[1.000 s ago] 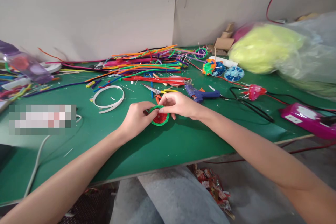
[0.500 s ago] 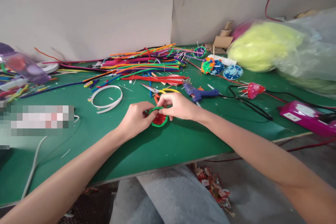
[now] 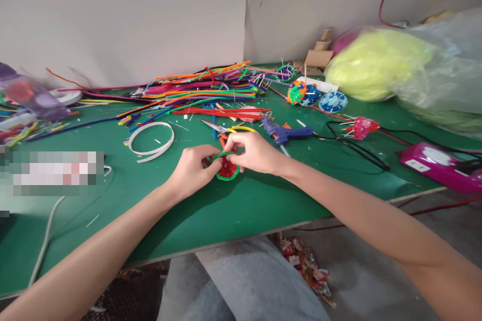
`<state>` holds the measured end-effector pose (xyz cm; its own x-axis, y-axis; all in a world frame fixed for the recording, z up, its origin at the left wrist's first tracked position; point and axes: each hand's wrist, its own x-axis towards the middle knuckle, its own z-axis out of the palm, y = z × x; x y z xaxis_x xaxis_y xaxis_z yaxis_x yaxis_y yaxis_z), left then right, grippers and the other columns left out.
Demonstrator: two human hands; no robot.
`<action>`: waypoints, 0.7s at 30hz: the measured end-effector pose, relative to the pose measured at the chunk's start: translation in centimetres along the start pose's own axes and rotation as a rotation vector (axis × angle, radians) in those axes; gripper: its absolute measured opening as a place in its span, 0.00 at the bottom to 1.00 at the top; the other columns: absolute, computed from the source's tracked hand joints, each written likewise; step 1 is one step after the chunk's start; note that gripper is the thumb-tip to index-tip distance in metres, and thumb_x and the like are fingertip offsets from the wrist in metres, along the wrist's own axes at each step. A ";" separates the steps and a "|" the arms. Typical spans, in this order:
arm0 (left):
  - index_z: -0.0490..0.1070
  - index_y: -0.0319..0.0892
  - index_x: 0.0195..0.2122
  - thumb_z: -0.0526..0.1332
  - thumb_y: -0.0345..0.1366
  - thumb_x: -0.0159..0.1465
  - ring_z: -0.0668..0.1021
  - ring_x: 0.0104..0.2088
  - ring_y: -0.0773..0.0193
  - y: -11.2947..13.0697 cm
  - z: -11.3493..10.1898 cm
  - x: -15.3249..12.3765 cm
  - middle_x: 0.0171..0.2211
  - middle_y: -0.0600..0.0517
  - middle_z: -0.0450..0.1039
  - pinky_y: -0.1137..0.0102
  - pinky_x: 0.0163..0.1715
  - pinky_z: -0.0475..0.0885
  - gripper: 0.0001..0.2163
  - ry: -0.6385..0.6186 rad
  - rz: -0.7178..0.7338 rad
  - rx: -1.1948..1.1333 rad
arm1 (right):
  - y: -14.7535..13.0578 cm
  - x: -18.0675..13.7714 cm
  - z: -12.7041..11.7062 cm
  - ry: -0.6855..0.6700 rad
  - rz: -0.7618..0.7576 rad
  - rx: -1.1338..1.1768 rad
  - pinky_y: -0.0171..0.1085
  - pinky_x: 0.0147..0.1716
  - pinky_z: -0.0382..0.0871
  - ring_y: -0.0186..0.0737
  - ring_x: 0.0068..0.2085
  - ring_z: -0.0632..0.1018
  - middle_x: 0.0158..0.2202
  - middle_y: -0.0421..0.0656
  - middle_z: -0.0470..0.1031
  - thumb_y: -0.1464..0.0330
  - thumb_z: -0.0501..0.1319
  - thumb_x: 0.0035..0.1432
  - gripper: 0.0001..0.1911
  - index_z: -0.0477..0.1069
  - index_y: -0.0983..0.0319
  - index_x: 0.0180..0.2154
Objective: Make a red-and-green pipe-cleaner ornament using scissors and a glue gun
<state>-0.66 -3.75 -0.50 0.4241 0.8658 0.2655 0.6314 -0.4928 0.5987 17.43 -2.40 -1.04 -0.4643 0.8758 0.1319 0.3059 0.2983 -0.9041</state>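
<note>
A small red disc wrapped with a green pipe cleaner (image 3: 227, 168) rests on the green table (image 3: 241, 205) near its front edge. My left hand (image 3: 193, 168) pinches the disc's left side, fingers closed on it. From the right, my right hand (image 3: 253, 152) grips the green pipe cleaner at the disc's top with bent fingers. Just behind my hands lie scissors with yellow handles (image 3: 222, 129) and a blue glue gun (image 3: 285, 133).
A heap of coloured pipe cleaners (image 3: 203, 94) lies behind. A white headband (image 3: 150, 142) is left of my hands. Finished coloured discs (image 3: 316, 96), a pink spiked piece (image 3: 360, 127), black cables, a pink power strip (image 3: 437, 166) and a plastic bag of yellow stuff (image 3: 380, 62) fill the right.
My hands have stayed on the disc. My right fingers have worked the green pipe cleaner a little further along the rim. The view has drifted slightly.
</note>
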 end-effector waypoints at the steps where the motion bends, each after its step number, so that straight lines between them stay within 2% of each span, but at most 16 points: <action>1: 0.74 0.40 0.28 0.56 0.34 0.58 0.72 0.25 0.67 0.0 0.0 0.0 0.25 0.53 0.76 0.73 0.27 0.67 0.08 0.001 0.002 -0.001 | 0.1 0.0 0.0 0.004 -0.011 -0.004 0.31 0.16 0.68 0.29 0.18 0.72 0.23 0.35 0.69 0.79 0.59 0.50 0.07 0.65 0.62 0.28; 5: 0.75 0.40 0.28 0.56 0.33 0.58 0.72 0.25 0.68 -0.1 0.1 0.0 0.26 0.53 0.76 0.74 0.27 0.67 0.08 -0.003 0.017 0.010 | 0.3 0.0 0.0 0.004 -0.039 -0.022 0.31 0.16 0.67 0.29 0.19 0.71 0.24 0.35 0.68 0.78 0.59 0.49 0.06 0.65 0.62 0.29; 8: 0.75 0.40 0.31 0.58 0.32 0.59 0.72 0.25 0.69 -0.4 0.2 -0.1 0.27 0.53 0.75 0.74 0.26 0.68 0.07 0.034 0.083 0.041 | 0.3 0.2 -0.4 -0.014 -0.042 0.021 0.30 0.18 0.69 0.30 0.23 0.72 0.26 0.37 0.69 0.76 0.62 0.50 0.06 0.65 0.62 0.30; 11: 0.75 0.41 0.35 0.57 0.28 0.59 0.74 0.29 0.67 -0.7 -0.1 -0.2 0.32 0.51 0.75 0.73 0.29 0.70 0.08 0.186 0.196 0.063 | 0.0 0.4 -1.1 -0.016 0.008 0.179 0.29 0.19 0.70 0.33 0.29 0.74 0.30 0.40 0.71 0.67 0.65 0.54 0.08 0.67 0.62 0.34; 15: 0.73 0.42 0.33 0.55 0.20 0.54 0.76 0.38 0.63 -1.0 -0.6 -0.3 0.36 0.49 0.74 0.71 0.34 0.73 0.13 0.424 0.324 0.053 | -0.6 0.5 -1.6 -0.058 0.172 0.381 0.29 0.18 0.70 0.34 0.29 0.76 0.32 0.44 0.73 0.55 0.59 0.61 0.17 0.68 0.63 0.37; 18: 0.70 0.42 0.31 0.53 0.16 0.51 0.77 0.40 0.62 -1.2 -0.8 -0.4 0.36 0.50 0.73 0.68 0.39 0.74 0.15 0.448 0.424 0.053 | -0.7 0.4 -1.4 -0.185 0.208 0.498 0.28 0.19 0.70 0.34 0.31 0.79 0.36 0.45 0.74 0.58 0.61 0.60 0.14 0.69 0.63 0.40; 21: 0.69 0.43 0.32 0.54 0.15 0.51 0.78 0.41 0.62 -1.3 -0.7 -0.3 0.37 0.50 0.73 0.67 0.41 0.74 0.15 0.427 0.493 0.050 | -0.5 0.5 -1.2 -0.180 0.185 0.534 0.27 0.19 0.70 0.34 0.31 0.79 0.36 0.44 0.74 0.65 0.65 0.56 0.12 0.69 0.63 0.41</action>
<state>-2.13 -3.33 -0.83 0.3828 0.4899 0.7832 0.4625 -0.8355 0.2966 18.02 -1.67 -0.09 -0.5909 0.8032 -0.0759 -0.0442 -0.1262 -0.9910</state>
